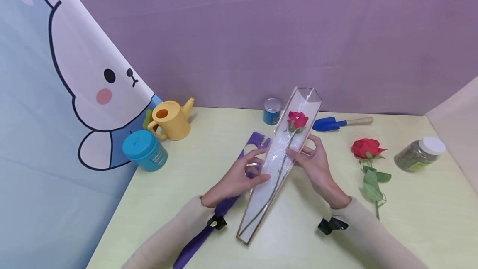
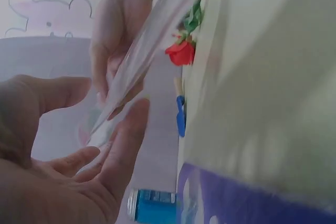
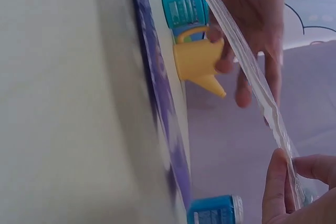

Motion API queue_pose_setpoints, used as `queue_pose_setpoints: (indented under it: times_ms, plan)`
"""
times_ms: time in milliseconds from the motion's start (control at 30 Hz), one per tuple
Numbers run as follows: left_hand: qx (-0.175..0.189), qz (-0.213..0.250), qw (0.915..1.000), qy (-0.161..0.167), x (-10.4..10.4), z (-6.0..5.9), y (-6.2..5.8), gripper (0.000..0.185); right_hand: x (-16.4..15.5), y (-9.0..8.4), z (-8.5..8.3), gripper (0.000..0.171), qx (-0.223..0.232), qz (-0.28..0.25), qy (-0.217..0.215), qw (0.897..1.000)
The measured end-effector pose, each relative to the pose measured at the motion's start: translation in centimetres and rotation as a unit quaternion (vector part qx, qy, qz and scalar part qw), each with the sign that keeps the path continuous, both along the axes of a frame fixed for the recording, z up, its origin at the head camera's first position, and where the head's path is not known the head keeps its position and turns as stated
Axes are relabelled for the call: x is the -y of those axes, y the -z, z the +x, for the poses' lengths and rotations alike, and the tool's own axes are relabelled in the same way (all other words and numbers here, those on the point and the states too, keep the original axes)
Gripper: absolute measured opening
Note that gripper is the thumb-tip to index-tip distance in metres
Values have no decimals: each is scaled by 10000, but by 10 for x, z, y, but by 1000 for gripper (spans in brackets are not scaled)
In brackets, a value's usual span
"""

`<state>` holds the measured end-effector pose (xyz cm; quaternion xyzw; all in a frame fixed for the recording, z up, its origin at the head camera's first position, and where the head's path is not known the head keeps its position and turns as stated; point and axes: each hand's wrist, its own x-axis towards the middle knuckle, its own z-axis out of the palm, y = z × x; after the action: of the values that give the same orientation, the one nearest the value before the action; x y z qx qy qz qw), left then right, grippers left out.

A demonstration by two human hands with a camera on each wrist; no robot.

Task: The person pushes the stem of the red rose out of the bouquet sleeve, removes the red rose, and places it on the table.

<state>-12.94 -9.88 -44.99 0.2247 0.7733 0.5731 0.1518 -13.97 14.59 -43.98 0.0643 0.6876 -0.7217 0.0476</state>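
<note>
A long, narrow, clear-wrapped white box point(image 1: 269, 165) with a single red rose point(image 1: 297, 120) inside stands tilted above the table in the head view. My right hand point(image 1: 313, 162) pinches its right edge; in the right wrist view thumb and fingers point(image 3: 275, 184) press the clear wrap from both sides. At the left edge is my left hand point(image 1: 240, 174), fingers spread and thumb apart from them. The left wrist view shows its fingers point(image 2: 126, 148) fairly straight beside the box. A purple strip-shaped package point(image 1: 228, 202) lies under the left hand, partly hidden.
Behind stand a yellow watering can point(image 1: 172, 120), a blue jar point(image 1: 145, 151) and a small blue can point(image 1: 272, 111). To the right lie a blue trowel point(image 1: 330, 124), another red rose point(image 1: 367, 148) with leaves, and a white-lidded jar point(image 1: 419, 155) on its side.
</note>
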Motion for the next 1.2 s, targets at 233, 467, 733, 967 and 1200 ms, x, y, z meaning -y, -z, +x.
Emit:
queue_pose_setpoints:
  times_ms: [233, 467, 733, 967, 1200]
  plan:
    - [73, -178, 9996, 208, -5, 16, 4, 72, -18, -14, -10, 67, -399, -230, 234, 9987]
    - [255, -138, 9995, 150, -11, 20, 7, 70, -34, -29, -18, 61, -665, -347, 344, 9966]
    - [116, 11, 9999, 119, -15, 19, 6, 67, -43, -32, -24, 50, -813, -578, 404, 9942]
    - [76, -121, 9999, 85, -19, 19, 6, 65, -46, -34, -25, 50, -726, -734, 395, 9939]
    - [95, -39, 9999, 95, -20, 19, 7, 64, -44, -33, -26, 51, -817, -689, 433, 9933]
